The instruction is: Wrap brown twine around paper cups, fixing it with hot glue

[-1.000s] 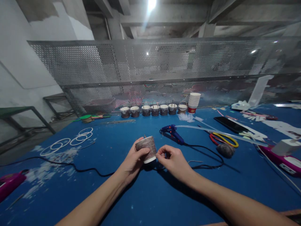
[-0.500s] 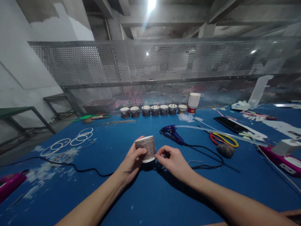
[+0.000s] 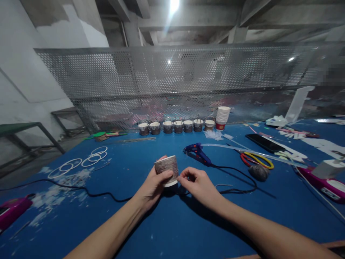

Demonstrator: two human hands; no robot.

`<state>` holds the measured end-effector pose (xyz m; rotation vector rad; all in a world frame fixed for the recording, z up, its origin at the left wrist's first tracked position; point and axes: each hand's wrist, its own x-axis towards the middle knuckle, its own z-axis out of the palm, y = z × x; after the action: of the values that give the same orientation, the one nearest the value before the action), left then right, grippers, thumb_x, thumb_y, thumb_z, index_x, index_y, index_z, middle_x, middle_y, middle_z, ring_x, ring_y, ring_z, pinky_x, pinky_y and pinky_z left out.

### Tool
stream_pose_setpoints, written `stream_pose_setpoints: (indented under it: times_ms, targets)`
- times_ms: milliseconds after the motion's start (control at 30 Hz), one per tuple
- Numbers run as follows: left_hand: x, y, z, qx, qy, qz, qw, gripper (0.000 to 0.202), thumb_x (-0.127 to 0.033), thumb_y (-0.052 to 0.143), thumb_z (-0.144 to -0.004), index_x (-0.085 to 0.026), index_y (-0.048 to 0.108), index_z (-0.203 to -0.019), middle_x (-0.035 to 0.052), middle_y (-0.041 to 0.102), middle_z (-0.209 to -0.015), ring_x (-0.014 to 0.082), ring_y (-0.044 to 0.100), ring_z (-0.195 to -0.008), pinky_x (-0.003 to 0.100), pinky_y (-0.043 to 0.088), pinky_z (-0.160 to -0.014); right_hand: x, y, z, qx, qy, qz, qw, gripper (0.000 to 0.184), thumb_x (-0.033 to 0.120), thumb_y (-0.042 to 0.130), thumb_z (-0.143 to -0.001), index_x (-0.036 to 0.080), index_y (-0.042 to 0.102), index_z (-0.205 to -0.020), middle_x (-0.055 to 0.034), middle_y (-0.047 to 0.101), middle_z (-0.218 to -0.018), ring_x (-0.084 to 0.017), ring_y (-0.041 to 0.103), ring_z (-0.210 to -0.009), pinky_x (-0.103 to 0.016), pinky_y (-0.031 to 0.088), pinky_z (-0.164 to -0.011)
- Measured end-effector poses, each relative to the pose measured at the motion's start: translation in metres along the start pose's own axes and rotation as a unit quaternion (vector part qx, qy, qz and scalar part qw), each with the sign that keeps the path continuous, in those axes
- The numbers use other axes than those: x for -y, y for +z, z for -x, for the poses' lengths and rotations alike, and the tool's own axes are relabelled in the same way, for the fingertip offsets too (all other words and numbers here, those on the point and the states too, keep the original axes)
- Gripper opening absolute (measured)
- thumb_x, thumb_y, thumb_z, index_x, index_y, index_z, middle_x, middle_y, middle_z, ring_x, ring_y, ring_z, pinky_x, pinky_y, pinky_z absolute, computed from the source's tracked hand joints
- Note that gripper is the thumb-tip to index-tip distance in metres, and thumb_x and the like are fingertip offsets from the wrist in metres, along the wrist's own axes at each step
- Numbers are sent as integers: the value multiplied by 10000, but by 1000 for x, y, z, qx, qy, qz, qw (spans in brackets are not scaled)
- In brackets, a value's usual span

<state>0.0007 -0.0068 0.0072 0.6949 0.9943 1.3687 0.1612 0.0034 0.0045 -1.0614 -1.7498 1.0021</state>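
My left hand is closed around a paper cup wrapped in brown-grey thread, holding it tilted above the blue table. White rim and base edges show at its two ends, and my left thumb presses on the wrapped side. At the cup's lower right edge, my right hand is closed in a pinch, thumb against forefinger. Whatever is between those fingertips is too small to make out. Beyond my right hand lies a blue glue gun with a clear glue stick in its back.
Several wrapped cups stand in a row at the back beside stacked paper cups. To the right are scissors, a dark grey ball, a phone and a power strip. White rings and a black cable lie left.
My left thumb has slid to the right across the cup's wrapped side. The cup has turned slightly in my grip. My right hand keeps its pinch in nearly the same spot.
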Motion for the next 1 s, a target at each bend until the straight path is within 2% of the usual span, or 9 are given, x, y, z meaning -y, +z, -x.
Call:
stream_pose_setpoints:
  times_ms: [167, 333, 467, 667, 800, 900, 1000]
  targets:
    - [-1, -2, -3, 1, 13, 18, 1000, 648, -129, 819, -581, -177, 591, -1185, 99, 722, -1099, 245, 696, -969, 355, 515, -909, -1, -2, 0, -2, -11, -3, 1000, 159, 256, 525, -783, 177, 591, -662, 26, 547, -608, -113, 462, -568, -232, 369, -559]
    - [-1, -3, -5, 6, 18, 14, 1000, 677, -124, 813, -583, -178, 561, -1209, 88, 715, -1098, 240, 698, -952, 357, 531, -874, -8, 0, 0, -15, -45, 24, 999, 70, 210, 586, -742, 175, 633, -704, 15, 588, -659, -117, 501, -590, -228, 377, -560]
    - [0, -3, -5, 5, 25, 3, 1000, 692, -132, 830, -558, -192, 570, -1197, 63, 728, -1031, 215, 698, -909, 318, 536, -820, -11, 0, -1, -28, -72, 48, 996, 105, 218, 590, -763, 178, 632, -675, 8, 596, -658, -125, 514, -608, -238, 377, -582]
    - [-1, -1, -4, 15, 29, -7, 999, 633, -142, 838, -540, -189, 609, -1128, 55, 736, -977, 201, 692, -865, 301, 535, -776, -8, -1, 0, -34, -45, 61, 997, 106, 217, 589, -767, 182, 624, -674, 8, 596, -661, -134, 532, -623, -245, 385, -592]
    - [-1, 0, -3, 21, 23, -6, 999, 700, -154, 839, -530, -191, 591, -1183, 71, 736, -1017, 231, 696, -900, 345, 528, -834, -7, 0, 0, -33, -20, 60, 997, 104, 237, 595, -767, 184, 622, -681, 6, 604, -667, -140, 540, -629, -248, 399, -594]
    - [-1, -1, -2, 20, 25, -3, 999, 704, -161, 824, -543, -197, 582, -1203, 81, 725, -1067, 252, 688, -956, 364, 517, -876, -6, -2, -1, -35, -23, 62, 997, 109, 237, 582, -772, 184, 620, -684, 7, 607, -659, -139, 543, -620, -242, 397, -577]
    - [-2, -3, -3, 11, 33, 8, 999, 688, -149, 801, -554, -210, 574, -1200, 67, 719, -1063, 245, 690, -939, 352, 528, -849, -3, -4, 0, -31, -47, 64, 996, 130, 214, 547, -797, 179, 624, -698, 6, 619, -658, -130, 546, -598, -233, 404, -562]
